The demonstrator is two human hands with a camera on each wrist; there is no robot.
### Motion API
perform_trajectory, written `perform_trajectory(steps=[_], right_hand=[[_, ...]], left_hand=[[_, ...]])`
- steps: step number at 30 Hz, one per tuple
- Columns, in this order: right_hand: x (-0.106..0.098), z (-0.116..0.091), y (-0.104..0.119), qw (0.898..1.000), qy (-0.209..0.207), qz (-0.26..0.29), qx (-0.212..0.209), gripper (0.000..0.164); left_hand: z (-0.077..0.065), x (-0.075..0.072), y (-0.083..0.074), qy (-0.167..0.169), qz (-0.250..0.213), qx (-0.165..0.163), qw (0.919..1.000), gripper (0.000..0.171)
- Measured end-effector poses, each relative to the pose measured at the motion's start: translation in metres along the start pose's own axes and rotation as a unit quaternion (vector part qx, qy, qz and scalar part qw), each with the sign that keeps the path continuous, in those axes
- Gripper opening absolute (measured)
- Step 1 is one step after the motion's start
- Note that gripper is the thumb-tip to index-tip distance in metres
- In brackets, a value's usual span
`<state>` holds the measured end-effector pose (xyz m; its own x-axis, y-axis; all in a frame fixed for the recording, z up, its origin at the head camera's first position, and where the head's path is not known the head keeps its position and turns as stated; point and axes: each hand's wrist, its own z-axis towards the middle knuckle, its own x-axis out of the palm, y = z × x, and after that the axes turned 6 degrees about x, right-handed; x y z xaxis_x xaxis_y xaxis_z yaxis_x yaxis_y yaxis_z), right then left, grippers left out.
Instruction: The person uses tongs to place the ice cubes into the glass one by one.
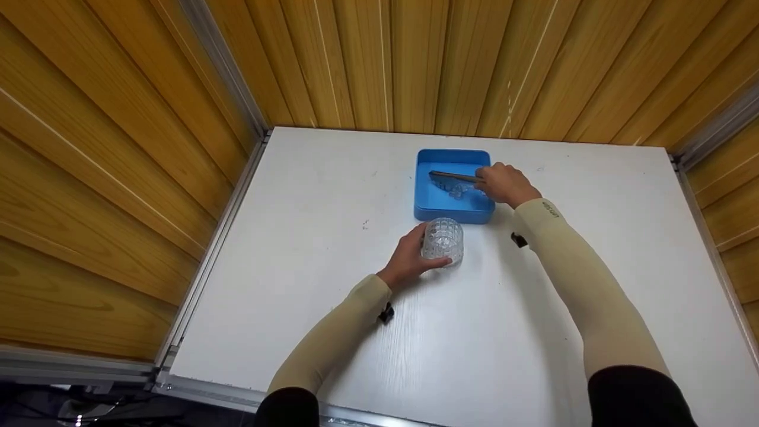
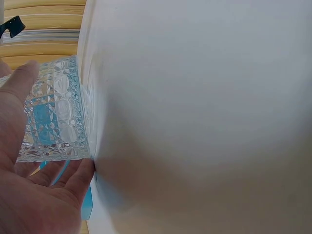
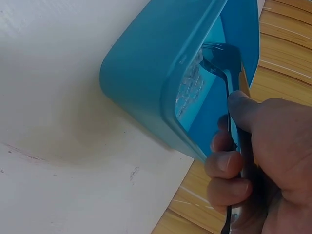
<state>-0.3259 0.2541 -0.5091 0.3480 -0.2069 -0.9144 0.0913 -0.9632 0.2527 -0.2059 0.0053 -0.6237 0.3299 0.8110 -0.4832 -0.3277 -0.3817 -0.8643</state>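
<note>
My left hand point(image 1: 410, 256) holds a clear, cut-pattern glass point(image 1: 443, 237) by its side. In the left wrist view the thumb lies over one side of the glass point(image 2: 53, 112) and the fingers are under the other. Just beyond the glass stands a blue rectangular box point(image 1: 453, 216), with clear ice-like cubes point(image 1: 458, 191) on its floor. My right hand point(image 1: 507, 182) grips metal tongs point(image 1: 456, 176) at the box's right side. The toothed end of the tongs point(image 3: 226, 61) reaches inside the box, near the cubes point(image 3: 190, 90). Whether the glass contains anything, I cannot tell.
A white table point(image 1: 332, 201) carries the box and glass. Wood-patterned panels point(image 1: 409, 65) rise behind it and on both sides, with metal rails point(image 1: 228, 65) at the corners. Small black clips point(image 1: 386, 313) hang beneath both wrists.
</note>
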Motion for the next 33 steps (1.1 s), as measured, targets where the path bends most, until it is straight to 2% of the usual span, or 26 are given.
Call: perform_trajectory(steps=[4,11,18,33], right_hand=[[0.0,0.0,-0.002,1.0,0.006,-0.002,0.004,0.04],[-0.003,-0.003,-0.01,1.0,0.009,0.011,0.01,0.042],[-0.009,-0.012,-0.023,1.0,0.011,0.019,0.007,0.046],[-0.023,-0.034,-0.035,0.999,-0.01,0.027,-0.017,0.039]], left_hand=[[-0.001,0.0,0.0,0.002,-0.005,-0.006,1.0,0.097],[0.0,-0.001,0.001,0.002,-0.005,0.002,1.0,0.096],[0.001,-0.001,-0.003,0.006,-0.001,-0.012,0.9999,0.095],[0.004,-0.002,0.001,0.002,-0.001,0.006,1.0,0.094]])
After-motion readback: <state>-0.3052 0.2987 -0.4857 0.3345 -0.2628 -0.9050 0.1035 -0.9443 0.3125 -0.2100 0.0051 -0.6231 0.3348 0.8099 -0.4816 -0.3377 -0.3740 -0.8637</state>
